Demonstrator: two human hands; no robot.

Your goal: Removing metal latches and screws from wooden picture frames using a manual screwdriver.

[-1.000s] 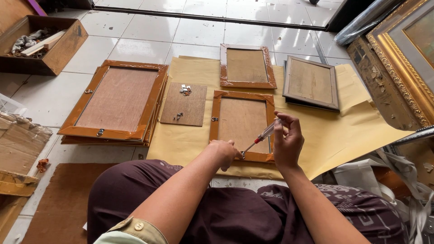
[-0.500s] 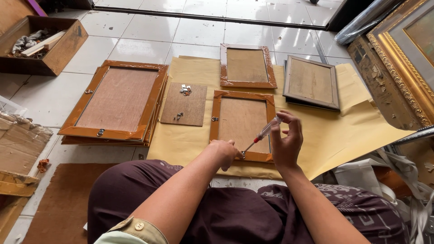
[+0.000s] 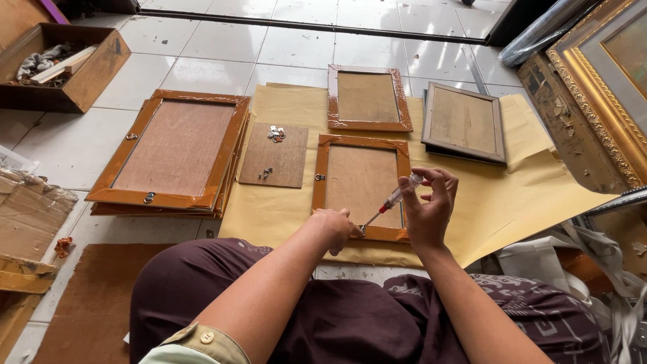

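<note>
A brown picture frame [image 3: 361, 180] lies back-side up on yellow paper [image 3: 283, 209] in front of me. My right hand [image 3: 428, 209] grips a small screwdriver [image 3: 394, 199] with a clear and red handle, its tip down at the frame's near edge. My left hand [image 3: 335, 228] rests on that near edge beside the tip, fingers closed as if pinching a small metal piece; what it holds is hidden.
A stack of larger brown frames [image 3: 172, 152] lies left. A small board [image 3: 275, 155] carries metal clips. Two more frames [image 3: 367, 98] [image 3: 464, 123] lie farther back. A wooden box [image 3: 57, 64] sits far left, gilt frames [image 3: 600, 74] lean at right, cardboard [image 3: 27, 216] near left.
My right hand has turned slightly on the screwdriver handle; the tip and my left hand stay at the same spot on the frame's near edge.
</note>
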